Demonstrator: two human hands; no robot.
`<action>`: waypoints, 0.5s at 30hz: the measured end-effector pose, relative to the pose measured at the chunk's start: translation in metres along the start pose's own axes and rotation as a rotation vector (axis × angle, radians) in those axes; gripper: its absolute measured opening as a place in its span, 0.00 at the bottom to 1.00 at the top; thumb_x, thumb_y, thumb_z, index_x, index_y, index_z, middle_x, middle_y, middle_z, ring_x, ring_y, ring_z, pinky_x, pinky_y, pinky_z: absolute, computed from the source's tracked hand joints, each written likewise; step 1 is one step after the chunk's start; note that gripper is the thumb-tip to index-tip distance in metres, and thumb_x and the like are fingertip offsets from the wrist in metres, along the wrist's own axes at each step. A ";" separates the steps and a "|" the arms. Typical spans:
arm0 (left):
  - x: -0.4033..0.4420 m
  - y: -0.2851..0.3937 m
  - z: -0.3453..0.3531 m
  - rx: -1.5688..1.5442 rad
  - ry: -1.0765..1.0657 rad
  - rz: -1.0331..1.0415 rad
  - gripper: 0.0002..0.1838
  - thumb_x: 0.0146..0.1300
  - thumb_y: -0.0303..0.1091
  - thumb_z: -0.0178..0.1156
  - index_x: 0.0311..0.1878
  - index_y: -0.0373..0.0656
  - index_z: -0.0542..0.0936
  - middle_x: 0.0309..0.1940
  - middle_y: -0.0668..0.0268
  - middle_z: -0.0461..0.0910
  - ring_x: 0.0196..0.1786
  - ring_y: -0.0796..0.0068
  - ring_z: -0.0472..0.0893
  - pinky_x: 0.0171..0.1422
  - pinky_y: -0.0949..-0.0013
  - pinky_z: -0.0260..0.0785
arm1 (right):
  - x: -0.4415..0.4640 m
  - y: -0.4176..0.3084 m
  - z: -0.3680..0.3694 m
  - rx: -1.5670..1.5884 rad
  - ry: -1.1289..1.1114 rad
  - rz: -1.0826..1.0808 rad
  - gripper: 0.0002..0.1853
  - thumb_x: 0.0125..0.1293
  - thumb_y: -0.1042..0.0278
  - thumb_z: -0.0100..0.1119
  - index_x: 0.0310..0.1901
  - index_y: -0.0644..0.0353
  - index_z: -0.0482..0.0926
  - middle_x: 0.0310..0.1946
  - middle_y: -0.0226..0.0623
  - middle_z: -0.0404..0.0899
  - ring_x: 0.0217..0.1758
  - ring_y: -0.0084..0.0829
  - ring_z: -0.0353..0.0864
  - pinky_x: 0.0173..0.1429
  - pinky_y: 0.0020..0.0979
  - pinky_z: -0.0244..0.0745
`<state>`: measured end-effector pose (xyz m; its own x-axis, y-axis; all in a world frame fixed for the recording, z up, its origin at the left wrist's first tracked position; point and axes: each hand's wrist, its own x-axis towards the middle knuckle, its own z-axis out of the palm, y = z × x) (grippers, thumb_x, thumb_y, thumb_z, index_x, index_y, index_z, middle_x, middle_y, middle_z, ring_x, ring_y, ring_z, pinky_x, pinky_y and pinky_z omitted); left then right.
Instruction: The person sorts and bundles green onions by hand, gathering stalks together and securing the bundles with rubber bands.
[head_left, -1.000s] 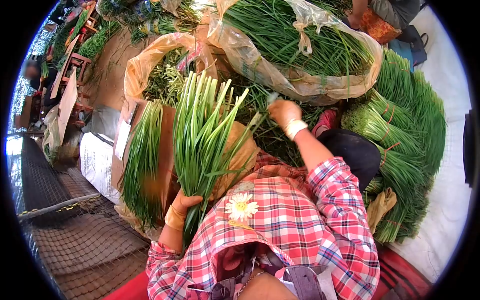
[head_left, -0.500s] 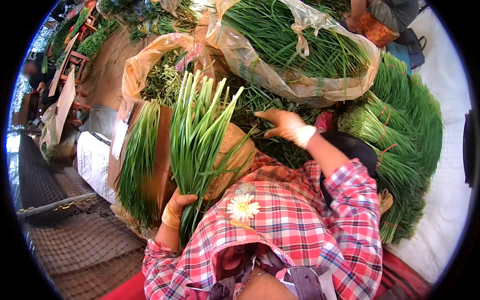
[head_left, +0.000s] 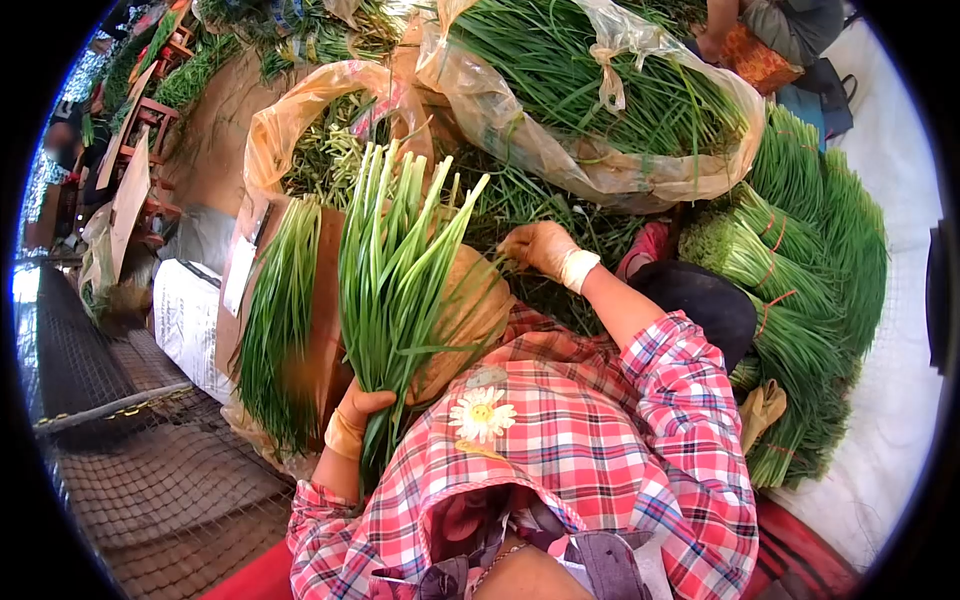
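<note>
Here's the white boxy sack with faint print (head_left: 190, 325), and just below it spreads the dark square-mesh netting (head_left: 190, 480), a pale straight pole with yellow marks (head_left: 115, 408) running across it. Above the sack, a thin brown flat board (head_left: 131, 215) tilts near red slatted stools (head_left: 157, 120). Well off to the sack's right: a broad white sheet (head_left: 885, 430), plus a dark bag with a handle (head_left: 828, 92).

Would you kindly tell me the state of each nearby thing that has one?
Left hand: closed around the chive-like bunch
Chive-like bunch: pale ends up, no tie visible
Right hand: fingers bent, grip unclear
Left-side bunch: lying unheld
Large plastic bag: open, full of greens
Smaller plastic bag: open, holding cut stems
Bundles at right: stacked, several red-banded
</note>
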<state>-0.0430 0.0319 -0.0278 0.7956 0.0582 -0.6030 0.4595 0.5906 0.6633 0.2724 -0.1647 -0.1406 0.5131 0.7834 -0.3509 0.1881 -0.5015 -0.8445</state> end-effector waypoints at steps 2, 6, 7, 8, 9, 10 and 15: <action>0.000 -0.002 -0.004 0.003 -0.010 -0.013 0.34 0.41 0.34 0.68 0.55 0.36 0.70 0.36 0.61 0.80 0.35 0.68 0.79 0.41 0.71 0.73 | 0.010 0.008 -0.017 0.109 0.167 0.212 0.10 0.62 0.63 0.56 0.40 0.60 0.80 0.32 0.41 0.82 0.28 0.32 0.82 0.35 0.32 0.76; 0.000 -0.006 -0.014 -0.011 -0.040 -0.045 0.33 0.41 0.34 0.68 0.54 0.36 0.71 0.36 0.61 0.80 0.36 0.67 0.80 0.41 0.70 0.73 | 0.011 0.087 -0.047 -0.646 0.100 0.377 0.15 0.64 0.61 0.52 0.49 0.59 0.76 0.43 0.41 0.80 0.43 0.36 0.81 0.43 0.35 0.75; 0.000 -0.007 -0.017 0.003 -0.057 -0.067 0.34 0.41 0.34 0.69 0.54 0.36 0.71 0.37 0.61 0.80 0.37 0.67 0.80 0.42 0.69 0.73 | 0.002 0.081 -0.056 -0.976 -0.006 0.568 0.18 0.63 0.58 0.53 0.50 0.58 0.76 0.44 0.41 0.80 0.46 0.36 0.80 0.46 0.35 0.74; 0.002 -0.009 -0.021 0.003 -0.062 -0.069 0.34 0.41 0.34 0.69 0.54 0.36 0.71 0.37 0.61 0.80 0.37 0.67 0.80 0.42 0.69 0.73 | -0.014 0.060 -0.059 -0.957 -0.059 0.591 0.18 0.63 0.56 0.53 0.49 0.59 0.78 0.42 0.42 0.81 0.44 0.38 0.81 0.45 0.36 0.74; 0.005 -0.014 -0.024 0.014 -0.050 -0.026 0.34 0.41 0.35 0.69 0.55 0.36 0.70 0.38 0.61 0.80 0.39 0.66 0.80 0.44 0.69 0.73 | -0.030 0.040 -0.061 -0.937 -0.112 0.615 0.19 0.62 0.55 0.54 0.47 0.60 0.79 0.39 0.44 0.81 0.42 0.40 0.81 0.44 0.37 0.75; 0.005 -0.016 -0.024 0.017 -0.042 -0.008 0.35 0.41 0.35 0.69 0.55 0.36 0.70 0.39 0.61 0.80 0.39 0.66 0.80 0.45 0.68 0.73 | -0.037 0.021 -0.058 -0.897 -0.156 0.523 0.22 0.61 0.50 0.54 0.46 0.61 0.80 0.38 0.46 0.81 0.42 0.41 0.81 0.46 0.38 0.74; 0.005 -0.007 -0.006 0.019 -0.015 -0.003 0.36 0.41 0.35 0.69 0.57 0.36 0.69 0.41 0.60 0.79 0.41 0.66 0.80 0.47 0.68 0.72 | -0.021 0.020 0.010 0.331 -0.376 0.110 0.26 0.61 0.51 0.58 0.56 0.61 0.74 0.54 0.39 0.75 0.58 0.32 0.71 0.65 0.31 0.60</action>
<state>-0.0441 0.0331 -0.0381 0.8001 0.0443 -0.5982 0.4692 0.5751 0.6702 0.2575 -0.1875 -0.1546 0.1668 0.8411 -0.5145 -0.1565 -0.4927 -0.8560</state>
